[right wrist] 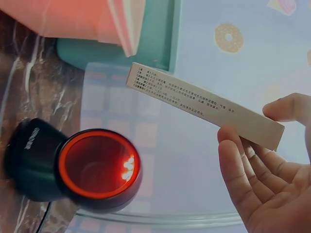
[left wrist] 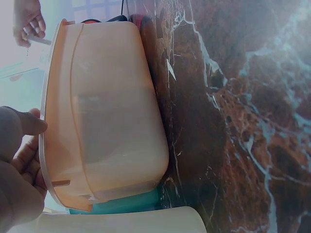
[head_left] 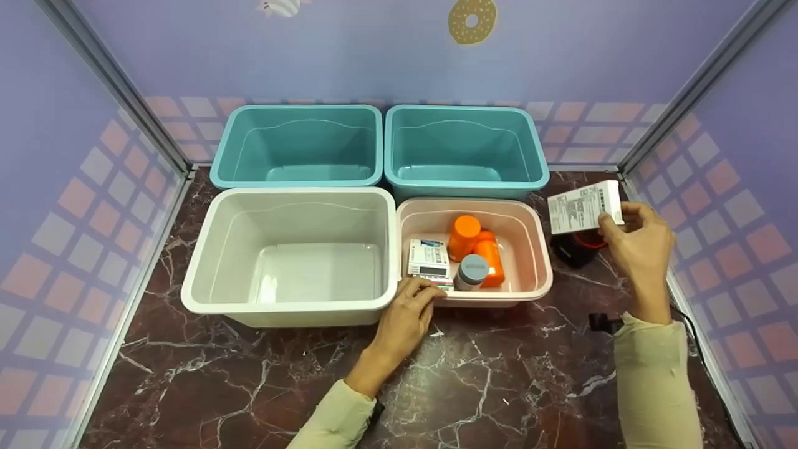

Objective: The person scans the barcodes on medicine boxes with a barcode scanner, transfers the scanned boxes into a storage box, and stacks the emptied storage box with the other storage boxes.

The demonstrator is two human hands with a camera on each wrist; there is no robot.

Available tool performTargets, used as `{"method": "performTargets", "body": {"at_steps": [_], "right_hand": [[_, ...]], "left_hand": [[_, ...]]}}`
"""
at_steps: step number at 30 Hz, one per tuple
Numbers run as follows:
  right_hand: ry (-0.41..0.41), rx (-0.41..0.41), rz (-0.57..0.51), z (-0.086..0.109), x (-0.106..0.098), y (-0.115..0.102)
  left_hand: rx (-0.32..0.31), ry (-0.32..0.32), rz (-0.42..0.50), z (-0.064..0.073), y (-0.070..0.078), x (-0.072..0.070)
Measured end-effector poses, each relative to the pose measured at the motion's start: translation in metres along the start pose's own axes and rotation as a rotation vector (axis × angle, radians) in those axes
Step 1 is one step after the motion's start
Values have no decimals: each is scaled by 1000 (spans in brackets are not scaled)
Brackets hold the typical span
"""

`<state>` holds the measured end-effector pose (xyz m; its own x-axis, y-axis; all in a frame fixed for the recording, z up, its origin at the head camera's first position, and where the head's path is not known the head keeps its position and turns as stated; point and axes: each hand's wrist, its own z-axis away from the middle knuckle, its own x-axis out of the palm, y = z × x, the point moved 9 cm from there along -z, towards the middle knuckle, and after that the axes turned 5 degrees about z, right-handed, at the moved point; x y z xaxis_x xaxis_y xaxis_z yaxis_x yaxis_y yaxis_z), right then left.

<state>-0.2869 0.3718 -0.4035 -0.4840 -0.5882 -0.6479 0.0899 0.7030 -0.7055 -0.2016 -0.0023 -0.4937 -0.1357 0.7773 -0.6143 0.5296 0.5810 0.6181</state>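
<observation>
My right hand [head_left: 642, 243] pinches a flat white medicine box [head_left: 583, 207] by one end, thumb on one face and fingers on the other. In the right wrist view the box [right wrist: 204, 107] is seen edge-on with printed text, raised clear of a black barcode scanner [right wrist: 99, 167] whose round window glows red. My left hand [head_left: 405, 318] grips the near rim of the pink bin [head_left: 536, 274], thumb outside and fingers over the edge. Inside that bin are white medicine boxes [head_left: 429, 257], orange bottles [head_left: 464, 236] and a grey-capped bottle [head_left: 472, 271].
Left of the pink bin stands a larger white bin [head_left: 290, 307]. Two teal bins [head_left: 296, 182] [head_left: 467, 185] line the back wall. Dark marbled tabletop [head_left: 299, 374] lies in front. A black cable [head_left: 695, 324] runs along the right wall.
</observation>
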Motion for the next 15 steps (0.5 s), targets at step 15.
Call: {"method": "performTargets", "body": {"at_steps": [15], "right_hand": [[72,-97,-84,-19,7,-33]], "left_hand": [[23,21,-5,0,1,0]]}}
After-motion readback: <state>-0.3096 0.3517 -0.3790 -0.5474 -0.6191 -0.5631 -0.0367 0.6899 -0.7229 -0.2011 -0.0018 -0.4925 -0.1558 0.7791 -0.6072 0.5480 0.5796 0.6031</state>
